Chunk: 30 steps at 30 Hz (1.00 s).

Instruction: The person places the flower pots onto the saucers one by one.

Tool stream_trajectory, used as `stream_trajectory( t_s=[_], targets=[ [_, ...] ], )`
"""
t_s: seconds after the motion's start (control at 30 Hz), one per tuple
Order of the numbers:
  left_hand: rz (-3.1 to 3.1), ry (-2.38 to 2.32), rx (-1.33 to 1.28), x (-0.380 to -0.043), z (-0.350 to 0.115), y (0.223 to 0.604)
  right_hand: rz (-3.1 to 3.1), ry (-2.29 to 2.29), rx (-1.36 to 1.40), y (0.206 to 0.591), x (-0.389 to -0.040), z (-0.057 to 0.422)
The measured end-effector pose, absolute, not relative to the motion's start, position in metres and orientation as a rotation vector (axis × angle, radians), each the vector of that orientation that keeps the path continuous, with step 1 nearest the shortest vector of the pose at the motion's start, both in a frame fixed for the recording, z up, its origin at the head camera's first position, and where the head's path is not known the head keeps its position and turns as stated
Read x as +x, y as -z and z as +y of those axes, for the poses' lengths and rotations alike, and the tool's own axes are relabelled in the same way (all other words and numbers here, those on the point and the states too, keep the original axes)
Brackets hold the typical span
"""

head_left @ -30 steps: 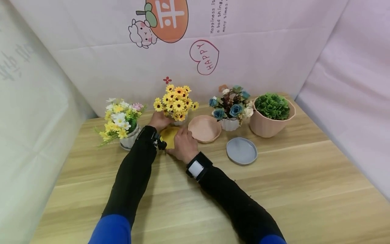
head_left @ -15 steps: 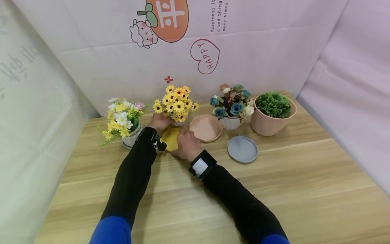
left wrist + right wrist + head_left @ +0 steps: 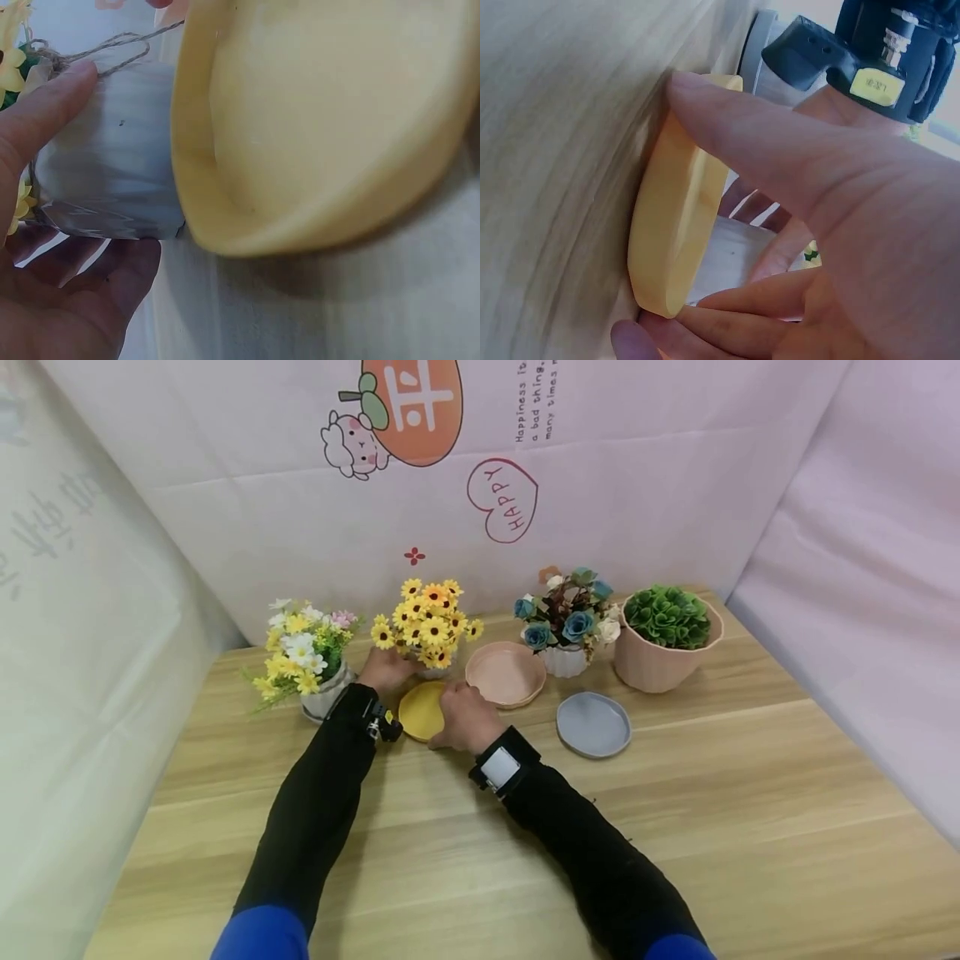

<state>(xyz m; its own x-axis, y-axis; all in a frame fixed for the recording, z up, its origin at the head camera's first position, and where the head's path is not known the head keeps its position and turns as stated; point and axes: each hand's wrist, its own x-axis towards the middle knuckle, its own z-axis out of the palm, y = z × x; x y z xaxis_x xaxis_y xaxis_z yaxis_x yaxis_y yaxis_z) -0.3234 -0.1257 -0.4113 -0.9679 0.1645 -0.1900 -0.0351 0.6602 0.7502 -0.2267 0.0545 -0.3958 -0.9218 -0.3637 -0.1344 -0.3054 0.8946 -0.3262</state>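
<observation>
Far left on the counter (image 3: 480, 860): pot of mixed white and yellow flowers (image 3: 300, 652). Next, left hand (image 3: 386, 670), wrapped round the white pot of yellow daisies (image 3: 427, 625): thumb on one side, fingers curled on the other, parted by the pot's width. Pot stands about upright, its long axis vertical, blooms up, base just beside the yellow saucer (image 3: 420, 710). Saucer in front of it, roughly round, hollow face up. Whether its underside touches the counter is hard to tell. Right hand (image 3: 471, 718) grips the saucer's right side, thumb at near rim, fingers toward far edge. Farther right: pink saucer (image 3: 506, 674), pot of blue roses (image 3: 564, 662), grey saucer (image 3: 594, 724) nearer, then pink planter (image 3: 652, 664) with green foliage (image 3: 667, 617).
</observation>
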Motion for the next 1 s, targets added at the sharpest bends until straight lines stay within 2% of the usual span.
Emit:
stream_trajectory(
  t_s=[0.2,0.5,1.0],
  targets=[
    [2.699,-1.301,0.285,-0.316,-0.129,0.415,2.849,0.429,-0.564,0.399,-0.225,0.058],
    [2.675,-1.297,0.169,-0.297,-0.135,0.411,2.814,0.464,-0.647,0.398,-0.222,0.065],
    [2.669,-1.320,0.289,-0.277,-0.143,0.412,2.747,0.541,-0.768,0.397,-0.203,0.087]
  ],
)
